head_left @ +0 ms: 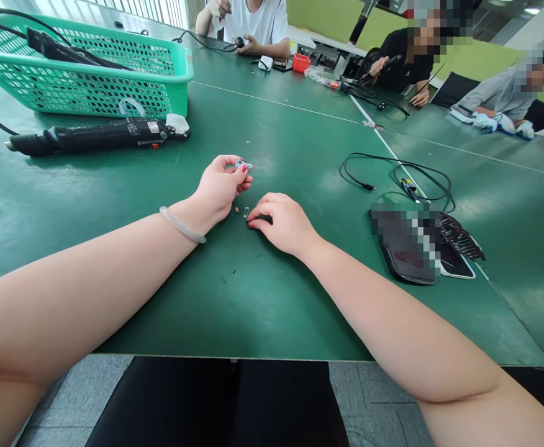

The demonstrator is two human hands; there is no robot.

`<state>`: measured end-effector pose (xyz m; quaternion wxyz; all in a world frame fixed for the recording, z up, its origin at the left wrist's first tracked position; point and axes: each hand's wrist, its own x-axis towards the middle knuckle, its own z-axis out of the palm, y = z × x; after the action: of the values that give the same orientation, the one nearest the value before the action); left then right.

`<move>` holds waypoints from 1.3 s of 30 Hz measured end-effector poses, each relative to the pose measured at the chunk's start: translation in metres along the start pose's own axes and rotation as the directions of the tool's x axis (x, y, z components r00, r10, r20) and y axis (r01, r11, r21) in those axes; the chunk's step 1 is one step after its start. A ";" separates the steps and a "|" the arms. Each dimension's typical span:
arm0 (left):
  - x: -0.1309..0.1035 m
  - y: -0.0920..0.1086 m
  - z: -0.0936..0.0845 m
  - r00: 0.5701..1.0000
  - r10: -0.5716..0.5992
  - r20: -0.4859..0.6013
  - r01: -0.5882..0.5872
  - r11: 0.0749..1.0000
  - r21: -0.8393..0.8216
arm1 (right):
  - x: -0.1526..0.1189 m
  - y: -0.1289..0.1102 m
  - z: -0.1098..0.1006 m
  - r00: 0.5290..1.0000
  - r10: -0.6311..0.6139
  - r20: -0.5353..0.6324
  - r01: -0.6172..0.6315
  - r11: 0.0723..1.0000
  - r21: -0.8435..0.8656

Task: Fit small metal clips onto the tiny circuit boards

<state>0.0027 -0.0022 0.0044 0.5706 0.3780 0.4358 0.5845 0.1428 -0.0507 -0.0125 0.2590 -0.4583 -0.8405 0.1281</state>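
My left hand (223, 185), a pale bangle on its wrist, is closed just above the table. Between its thumb and fingers it pinches a small silvery-blue part (243, 164), too small to name exactly. To the right and nearer to me, my right hand (281, 222) rests low on the green table (300, 316). Its thumb and fingertips come together at the surface; whatever lies between them is too small to make out. Beside those fingertips lie a tiny pale rectangular frame (246, 212) and a tiny copper-coloured piece (237, 210).
A green basket (160, 93) holding dark cables stands at the left, with a black electric screwdriver (99, 135) before it. At the right lie a coiled black cable (393, 162), a phone (405, 248) and a dark hair clip (461, 234). Several people sit across the table.
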 end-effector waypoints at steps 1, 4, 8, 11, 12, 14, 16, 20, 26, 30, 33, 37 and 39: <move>-0.001 0.000 0.001 1.000 0.003 0.019 -0.004 1.000 0.018 | 0.000 0.000 -0.001 1.000 -0.001 0.011 0.001 1.000 -0.005; -0.004 0.000 0.002 0.996 0.000 0.084 -0.006 0.998 0.068 | 0.000 0.001 -0.003 1.000 -0.011 0.025 0.012 1.000 -0.029; -0.006 -0.002 0.001 0.987 -0.017 0.157 0.002 0.995 0.097 | -0.001 0.006 -0.006 0.998 -0.055 0.020 0.055 0.998 -0.006; -0.005 -0.002 0.000 0.983 -0.022 0.180 0.003 0.994 0.107 | -0.001 0.011 -0.007 0.995 -0.098 0.031 0.097 0.994 0.042; -0.004 -0.002 -0.001 0.982 -0.023 0.185 0.002 0.994 0.109 | 0.000 0.013 -0.007 0.993 -0.106 0.043 0.104 0.993 0.048; -0.005 -0.002 -0.001 0.980 -0.024 0.200 0.000 0.993 0.116 | 0.001 0.014 -0.007 0.992 -0.102 0.069 0.099 0.994 0.043; -0.005 -0.002 -0.001 0.977 -0.024 0.213 -0.004 0.991 0.131 | 0.002 0.013 -0.007 0.992 -0.088 0.090 0.086 0.996 0.034; -0.007 -0.001 -0.001 0.964 -0.008 0.266 -0.039 0.985 0.170 | 0.002 0.010 -0.012 0.993 -0.105 -0.056 0.110 0.990 0.083; -0.013 0.001 0.001 0.903 -0.017 0.430 -0.114 0.954 0.278 | -0.001 0.011 -0.022 0.884 0.007 -0.467 0.065 0.988 0.139; -0.016 0.003 0.002 0.864 -0.051 0.501 -0.112 0.950 0.291 | 0.000 0.014 -0.024 0.867 0.007 -0.499 0.066 0.989 0.129; -0.017 0.003 0.001 0.825 -0.097 0.557 -0.074 0.958 0.276 | 0.000 0.016 -0.025 0.883 -0.010 -0.469 0.072 0.991 0.113; -0.017 0.003 -0.001 0.786 -0.136 0.603 0.000 0.976 0.220 | -0.001 0.020 -0.027 0.900 -0.040 -0.434 0.081 0.994 0.077; -0.017 0.003 -0.001 0.774 -0.150 0.615 0.038 0.981 0.191 | -0.002 0.022 -0.028 0.897 -0.041 -0.440 0.083 0.994 0.077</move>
<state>0.0016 -0.0189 0.0073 0.6777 0.5748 0.2872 0.3574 0.1743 -0.0408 0.0000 0.4665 -0.4356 -0.7680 0.0526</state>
